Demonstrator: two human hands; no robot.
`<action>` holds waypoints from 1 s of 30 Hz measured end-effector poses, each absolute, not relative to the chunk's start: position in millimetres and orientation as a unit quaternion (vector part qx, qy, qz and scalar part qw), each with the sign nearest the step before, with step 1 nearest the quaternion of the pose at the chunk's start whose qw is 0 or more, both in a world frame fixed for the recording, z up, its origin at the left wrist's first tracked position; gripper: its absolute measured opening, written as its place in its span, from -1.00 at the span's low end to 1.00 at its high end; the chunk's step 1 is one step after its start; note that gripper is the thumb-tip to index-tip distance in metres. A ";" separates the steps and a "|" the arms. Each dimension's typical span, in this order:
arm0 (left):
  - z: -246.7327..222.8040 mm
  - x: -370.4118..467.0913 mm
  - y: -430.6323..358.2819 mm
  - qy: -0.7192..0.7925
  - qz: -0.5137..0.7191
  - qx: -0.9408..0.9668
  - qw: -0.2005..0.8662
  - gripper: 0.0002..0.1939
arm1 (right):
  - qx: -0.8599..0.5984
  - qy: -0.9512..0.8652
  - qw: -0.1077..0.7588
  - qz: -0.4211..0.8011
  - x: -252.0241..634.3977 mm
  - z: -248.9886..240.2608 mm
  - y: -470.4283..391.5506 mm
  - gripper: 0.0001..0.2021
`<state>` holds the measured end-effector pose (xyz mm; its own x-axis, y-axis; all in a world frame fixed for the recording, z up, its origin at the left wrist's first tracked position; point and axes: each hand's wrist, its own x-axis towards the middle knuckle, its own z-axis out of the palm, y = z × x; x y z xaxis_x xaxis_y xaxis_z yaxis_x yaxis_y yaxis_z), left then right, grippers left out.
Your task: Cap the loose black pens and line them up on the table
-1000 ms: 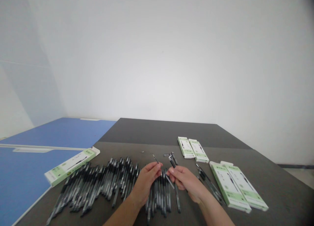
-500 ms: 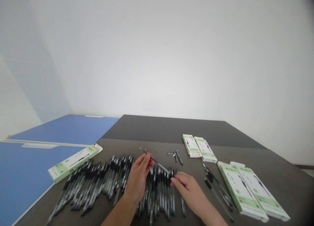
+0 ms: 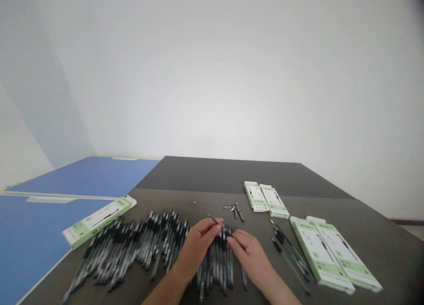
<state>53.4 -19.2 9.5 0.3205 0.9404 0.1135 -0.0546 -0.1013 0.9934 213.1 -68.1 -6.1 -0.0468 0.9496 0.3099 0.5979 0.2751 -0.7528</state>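
Just above a pile of black-and-clear pens [image 3: 217, 263], my left hand [image 3: 198, 243] pinches a thin pen refill [image 3: 212, 217] whose tip points up and to the left. Close beside it, my right hand [image 3: 247, 250] is closed on a pen part with a dark grip [image 3: 228, 234]. The refill and the pen part meet between the fingertips, and the exact joint is too small to make out. More pens [image 3: 122, 247] lie side by side in a wide row to the left of my hands.
A green-and-white box [image 3: 96, 221] lies at the left. Two small boxes [image 3: 256, 197] sit at the back right, two larger ones [image 3: 323, 254] at the right. Loose pens [image 3: 291, 252] lie left of the larger boxes. Small pen parts [image 3: 239, 211] are behind my hands.
My left hand has moved right and down, closer to my right hand. Much less of the refill shows between the hands than before. The view has shifted slightly.
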 end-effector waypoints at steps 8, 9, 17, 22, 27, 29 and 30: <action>2.5 78.2 32.4 0.462 0.304 0.791 0.261 -0.65 | -0.627 -0.494 0.564 0.212 232.9 2.4 -65.3 -0.61; 3.0 83.9 44.0 0.463 0.284 0.806 0.234 -0.68 | -0.635 -0.474 0.575 0.202 235.6 2.2 -64.2 -0.60; -8.4 131.1 87.3 0.429 0.142 0.884 0.120 -0.79 | -0.645 -0.436 0.602 0.176 245.1 -2.2 -57.0 -0.57; -17.7 143.2 85.6 0.416 0.086 0.902 0.073 -0.76 | -0.648 -0.443 0.597 0.168 245.4 0.3 -56.7 -0.57; -19.3 146.5 85.3 0.421 0.065 0.903 0.048 -0.72 | -0.644 -0.446 0.600 0.162 245.8 2.3 -57.3 -0.57; -19.1 147.4 85.7 0.424 0.063 0.902 0.043 -0.71 | -0.641 -0.446 0.602 0.164 245.9 3.0 -57.7 -0.59; -19.0 148.0 85.8 0.425 0.064 0.902 0.043 -0.71 | -0.640 -0.446 0.604 0.165 245.8 3.4 -57.8 -0.59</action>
